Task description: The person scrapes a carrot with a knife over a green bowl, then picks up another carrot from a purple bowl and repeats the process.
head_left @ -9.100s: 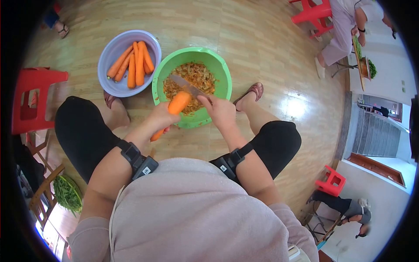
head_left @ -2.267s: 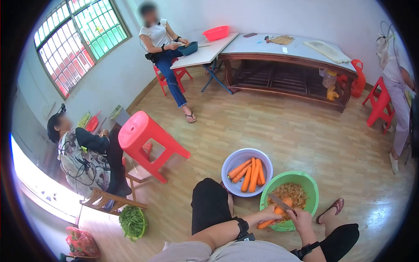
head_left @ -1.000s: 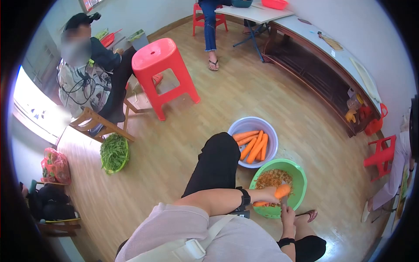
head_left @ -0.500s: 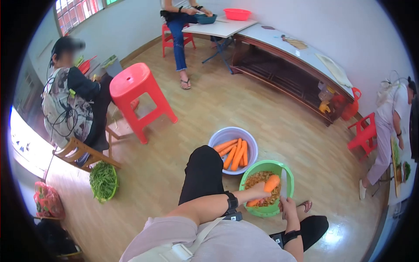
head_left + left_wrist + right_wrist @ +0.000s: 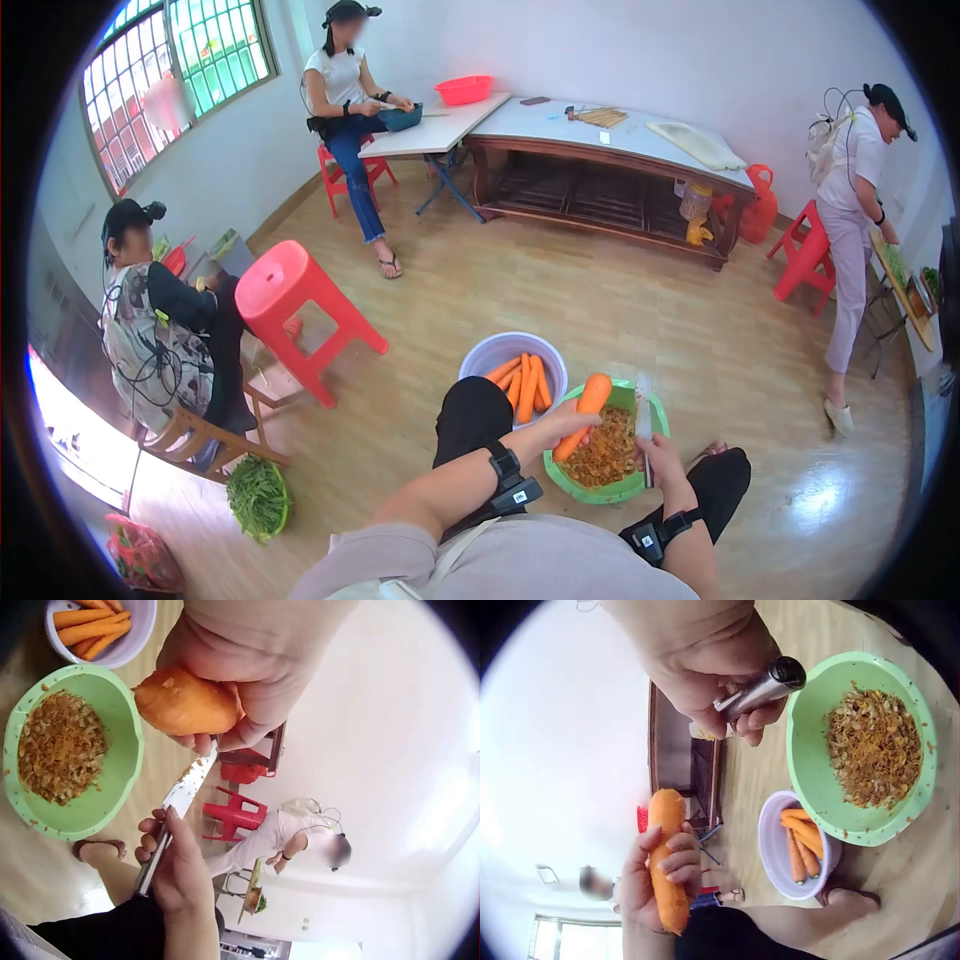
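1. Carrot [image 5: 596,392]: held by the left hand [image 5: 563,424] over the left part of the green basin [image 5: 126,750]. Left fingers: curled around the shaft. Shape: thick, tapered. Surface: bright orange, matte, uneven, with scraped facets.
2. Knife [image 5: 643,412]: gripped by the right hand [image 5: 664,460] near the right rim. Right fingers: closed around the smooth, cylindrical metal handle. Blade: flat, shiny, flecked with orange bits, apart from the carrot.
3. Green basin: smooth plastic, on the floor [image 5: 560,290], below both hands. Contents: a loose, moist-looking heap of thin orange and brown shavings [image 5: 605,455]. Some bits adhere to the rim.
4. Purple basin [image 5: 478,358]: round, smooth plastic, beside the green basin. Contents: several long whole carrots [image 5: 528,388]. Obstruction: the left knee [image 5: 474,410], in black fabric, hides part of the near wall in the head view.
5. Floor: glossy, wood-patterned, with a bright reflection at right.
6. Left surroundings: red plastic stool [image 5: 300,300] with a square-edged seat; slatted wooden chair [image 5: 195,435] bearing a seated person; basket [image 5: 288,505] of leafy greens [image 5: 255,490].
7. Far side: white tabletop [image 5: 425,132] with a red basin [image 5: 464,90]; adjoining dark wooden table [image 5: 600,150] with a slatted lower shelf.
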The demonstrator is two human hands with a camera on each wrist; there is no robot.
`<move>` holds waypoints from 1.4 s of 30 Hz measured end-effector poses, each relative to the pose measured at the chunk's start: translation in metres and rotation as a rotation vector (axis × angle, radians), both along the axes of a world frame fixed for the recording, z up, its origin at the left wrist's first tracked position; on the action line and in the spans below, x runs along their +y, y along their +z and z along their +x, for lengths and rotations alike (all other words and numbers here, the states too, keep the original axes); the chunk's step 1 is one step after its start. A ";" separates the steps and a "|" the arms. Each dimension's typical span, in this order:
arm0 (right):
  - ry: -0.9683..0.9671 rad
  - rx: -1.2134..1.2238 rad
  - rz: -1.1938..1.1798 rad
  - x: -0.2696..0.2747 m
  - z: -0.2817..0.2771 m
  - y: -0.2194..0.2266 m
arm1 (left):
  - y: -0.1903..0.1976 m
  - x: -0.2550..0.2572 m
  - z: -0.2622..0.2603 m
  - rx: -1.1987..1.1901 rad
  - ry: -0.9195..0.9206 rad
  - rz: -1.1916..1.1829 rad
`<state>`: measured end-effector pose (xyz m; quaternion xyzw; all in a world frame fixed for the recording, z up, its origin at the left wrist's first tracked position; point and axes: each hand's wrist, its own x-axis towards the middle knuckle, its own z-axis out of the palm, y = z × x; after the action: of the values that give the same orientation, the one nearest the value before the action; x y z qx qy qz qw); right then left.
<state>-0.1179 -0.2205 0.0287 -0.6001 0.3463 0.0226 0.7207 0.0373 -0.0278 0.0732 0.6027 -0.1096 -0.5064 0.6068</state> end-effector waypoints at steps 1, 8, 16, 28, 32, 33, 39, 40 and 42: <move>0.033 0.016 -0.018 0.003 0.000 -0.004 | -0.004 0.000 0.000 -0.005 0.003 0.015; 0.081 0.043 -0.134 0.011 -0.003 -0.014 | -0.061 -0.002 -0.009 0.062 0.006 0.098; 0.147 0.027 -0.164 0.023 0.002 -0.015 | -0.063 -0.001 -0.021 -0.003 -0.042 0.108; 0.065 -0.022 -0.178 0.031 0.016 -0.003 | -0.054 0.006 -0.025 -0.063 -0.029 0.102; 0.072 -0.039 -0.177 0.031 0.020 -0.008 | -0.052 0.004 -0.024 -0.010 -0.013 0.152; 0.070 -0.037 -0.177 0.032 0.020 -0.007 | -0.043 0.002 -0.025 0.046 0.021 0.145; 0.075 -0.059 -0.171 0.035 0.019 0.000 | -0.026 0.001 -0.030 0.218 0.146 0.046; 0.082 -0.068 -0.181 0.034 0.020 -0.003 | -0.026 0.002 -0.032 0.251 0.155 0.023; 0.088 -0.076 -0.193 0.033 0.019 -0.006 | -0.029 0.005 -0.036 0.286 0.162 0.000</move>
<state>-0.0988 -0.1873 0.0226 -0.6818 0.2927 -0.0020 0.6705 0.0013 -0.0231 0.0439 0.5311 0.0269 -0.5366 0.6552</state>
